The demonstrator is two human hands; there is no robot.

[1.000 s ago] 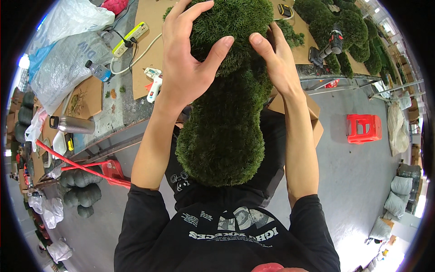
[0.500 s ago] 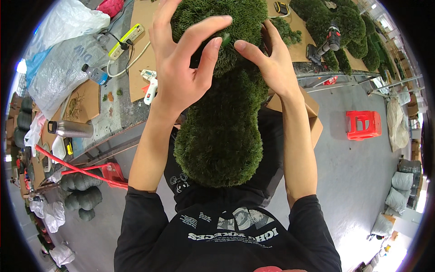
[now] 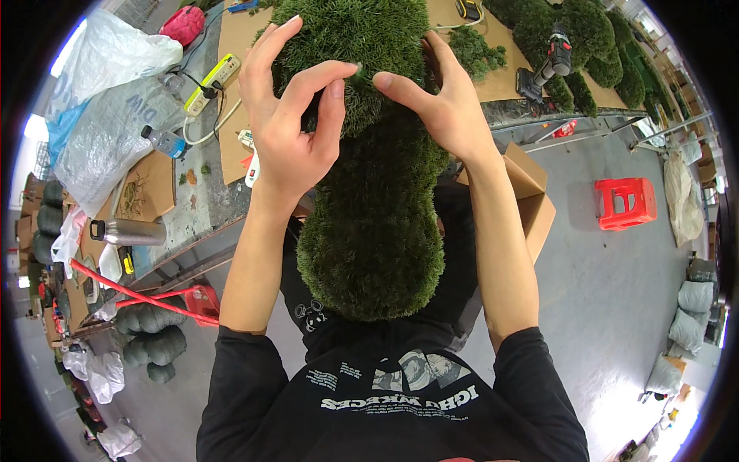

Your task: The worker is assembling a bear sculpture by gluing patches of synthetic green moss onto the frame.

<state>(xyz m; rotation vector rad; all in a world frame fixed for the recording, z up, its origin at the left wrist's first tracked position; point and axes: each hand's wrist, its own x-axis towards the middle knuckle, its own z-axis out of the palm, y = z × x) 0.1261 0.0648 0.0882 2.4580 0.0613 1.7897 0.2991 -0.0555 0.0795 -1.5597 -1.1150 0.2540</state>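
- Lobed artificial-foliage topiary [image 3: 373, 246]: one, green; lower lobe over the black trousers [image 3: 460, 258], upper lobe between the hands, beside the worktable [image 3: 196, 196].
- Handling, my judgement: fingertip work on the upper lobe. I would brace its flank with the right palm, part sprigs lightly with the left and avoid flattening the pile.
- Small greenish bit [image 3: 359, 70]: at the left forefinger's tip; I cannot identify it.
- Left hand [image 3: 296, 127]: thumb and bent forefinger apart, other fingers spread upward.
- Right hand [image 3: 450, 112]: thumb pointing inward, fingers along the flank, partly hidden; I cannot tell whether it grips.
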